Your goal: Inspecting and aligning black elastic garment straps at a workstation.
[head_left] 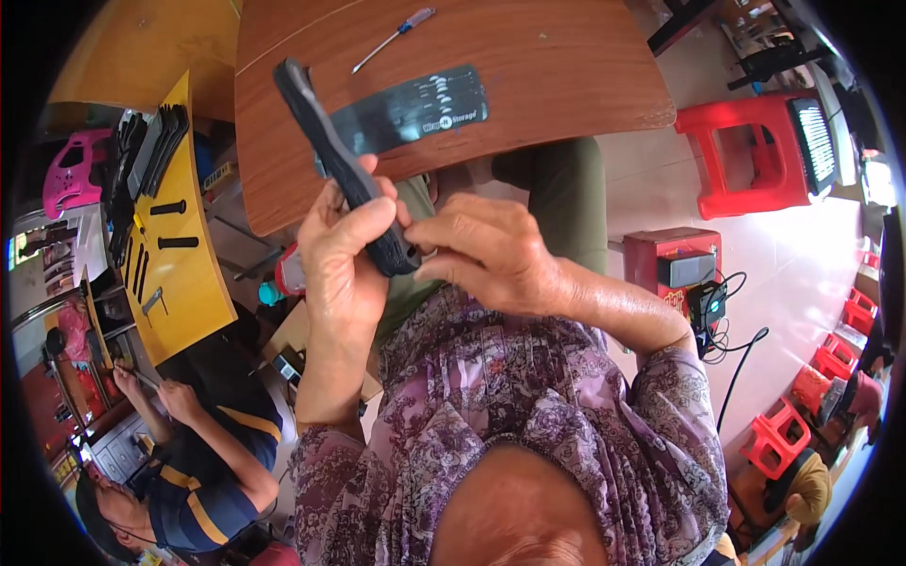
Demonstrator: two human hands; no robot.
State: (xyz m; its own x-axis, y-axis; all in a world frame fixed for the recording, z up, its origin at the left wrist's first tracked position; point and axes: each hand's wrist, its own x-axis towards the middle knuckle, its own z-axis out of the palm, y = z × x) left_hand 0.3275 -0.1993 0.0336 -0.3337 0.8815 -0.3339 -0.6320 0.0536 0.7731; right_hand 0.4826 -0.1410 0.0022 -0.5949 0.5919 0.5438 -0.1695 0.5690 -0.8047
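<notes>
My left hand (344, 236) is wrapped around a long, narrow bundle of black straps (330, 146), its thumb pressed across the front. The bundle slants, its far end up over the table and its near end close to my body. At that near end, beside what looks like a small dark hole, the fingers of my right hand (486, 250) are pinched together against the bundle. Whether something small sits between those fingertips is hidden. Beyond my hands, a shiny dark green printed packet (406, 108) lies flat on the brown table (557, 75).
A screwdriver (392, 42) lies at the table's far side. To the left, a yellow table (203, 307) carries black straps (160, 141) and tools; a co-worker (203, 472) sits beside it. A red stool (746, 141) and a red box (665, 255) with cables stand right.
</notes>
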